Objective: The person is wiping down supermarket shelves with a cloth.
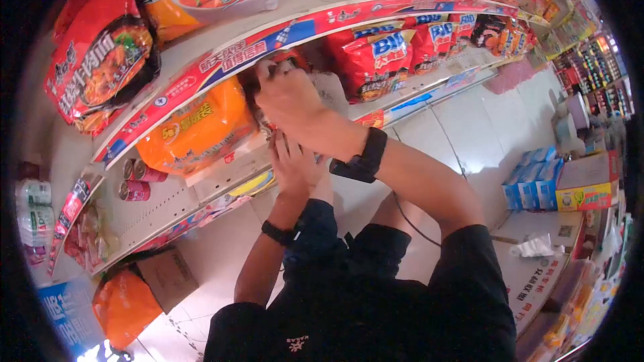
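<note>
R hand (288, 97) is reaching up to the front of the middle shelf (221, 70), fingers curling tight round the edge of a pale packet (330, 90). The packet is sitting at the shelf lip, just R of an orange noodle multipack (194, 127) and L of the red snack bags (376, 60). A black watch (362, 159) is showing on that wrist.

L hand (295, 164) is coming up from below, right under the R hand, back of the hand facing the cam and fingers pointing up at the underside of the packet area. The fingertips are hiding behind the R hand, so can't tell whether they're closing on anything. A black band (278, 233) is sitting on the L wrist. Both hands are working v. close together, nearly touching.

Around them: a red noodle pack (100, 67) is lying on the upper shelf, far L. Red cans (137, 181) are lying on their sides on the lower shelf, below the orange multipack. Water bottles (30, 204) are standing at the far L edge. A cardboard box (168, 275) and an orange bag (124, 305) are resting on the tiled floor (463, 127) under the shelving. Blue cartons (530, 181) are stacking up well apart on the R, next to a yellow-green box (583, 196).
</note>
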Action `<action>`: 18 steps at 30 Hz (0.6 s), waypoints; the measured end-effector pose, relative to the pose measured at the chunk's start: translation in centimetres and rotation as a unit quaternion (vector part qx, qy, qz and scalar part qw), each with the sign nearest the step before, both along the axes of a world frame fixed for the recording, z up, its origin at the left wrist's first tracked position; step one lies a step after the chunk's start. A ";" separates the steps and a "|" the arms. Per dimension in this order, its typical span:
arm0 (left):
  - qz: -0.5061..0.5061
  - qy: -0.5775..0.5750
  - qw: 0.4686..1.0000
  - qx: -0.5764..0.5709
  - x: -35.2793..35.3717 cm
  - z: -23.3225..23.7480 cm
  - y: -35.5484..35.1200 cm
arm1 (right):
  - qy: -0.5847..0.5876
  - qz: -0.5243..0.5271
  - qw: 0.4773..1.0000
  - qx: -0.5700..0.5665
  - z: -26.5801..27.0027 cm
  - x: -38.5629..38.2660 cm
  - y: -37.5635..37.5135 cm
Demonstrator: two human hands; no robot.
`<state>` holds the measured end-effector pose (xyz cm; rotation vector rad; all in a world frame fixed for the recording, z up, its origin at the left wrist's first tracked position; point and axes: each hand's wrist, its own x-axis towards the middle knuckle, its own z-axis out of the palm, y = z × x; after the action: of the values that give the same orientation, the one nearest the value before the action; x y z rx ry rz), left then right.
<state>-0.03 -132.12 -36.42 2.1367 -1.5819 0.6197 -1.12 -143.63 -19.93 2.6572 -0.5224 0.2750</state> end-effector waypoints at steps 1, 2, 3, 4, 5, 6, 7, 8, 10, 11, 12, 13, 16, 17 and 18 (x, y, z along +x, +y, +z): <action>-0.008 0.008 1.000 -0.014 -0.3 0.6 -0.3 | 0.006 -0.009 1.000 0.015 0.2 -0.4 -0.4; -0.009 0.010 1.000 -0.015 -0.4 1.2 -0.3 | 0.008 -0.010 1.000 0.013 0.2 -0.9 -0.8; -0.005 0.010 1.000 -0.014 -0.3 1.9 -0.3 | -0.011 -0.040 0.999 0.026 0.2 -1.3 -1.2; -0.002 0.013 1.000 -0.018 -0.5 2.2 -0.5 | -0.028 -0.071 0.996 0.034 0.2 -2.1 -1.8; -0.003 0.014 1.000 -0.019 -0.4 2.1 -0.6 | -0.027 -0.072 0.997 0.033 -0.1 -3.0 -2.2; -0.007 0.018 1.000 -0.017 -0.3 2.0 -0.4 | -0.014 -0.076 0.996 0.041 -0.5 -3.9 -2.5; -0.011 0.022 1.000 -0.019 -0.3 2.3 -0.7 | -0.001 -0.081 0.996 0.046 -0.3 -4.6 -2.9; -0.011 0.023 0.999 -0.020 -0.4 2.5 -0.6 | 0.023 -0.095 0.994 0.052 -0.4 -5.3 -2.7; -0.001 0.032 0.999 0.003 -0.7 2.9 -0.2 | 0.000 -0.088 0.994 0.070 -0.7 -7.0 -2.1; 0.005 0.030 1.000 0.006 -0.6 3.0 -0.2 | -0.024 -0.077 0.993 0.091 -0.8 -7.6 -1.6; -0.009 0.035 0.999 0.006 -1.0 3.1 -0.7 | -0.024 -0.077 0.993 0.092 -0.5 -9.0 -1.4; -0.008 0.036 0.999 0.014 -0.6 3.1 -0.3 | -0.022 -0.078 0.990 0.115 -0.2 -9.4 -0.7; -0.021 0.041 0.999 -0.016 -0.4 3.2 -0.4 | 0.000 -0.117 0.981 0.157 -0.3 -12.2 0.4; -0.035 0.045 0.998 -0.041 -0.3 3.3 -0.4 | 0.019 -0.153 0.972 0.179 -0.4 -13.2 0.8; -0.031 0.042 0.998 -0.029 -0.4 3.6 -0.2 | 0.019 -0.153 0.972 0.180 -0.2 -14.5 1.3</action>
<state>-0.42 -132.32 -32.87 2.0356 -1.5594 0.5413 -15.63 -142.30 -20.18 2.8585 -1.0418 0.0386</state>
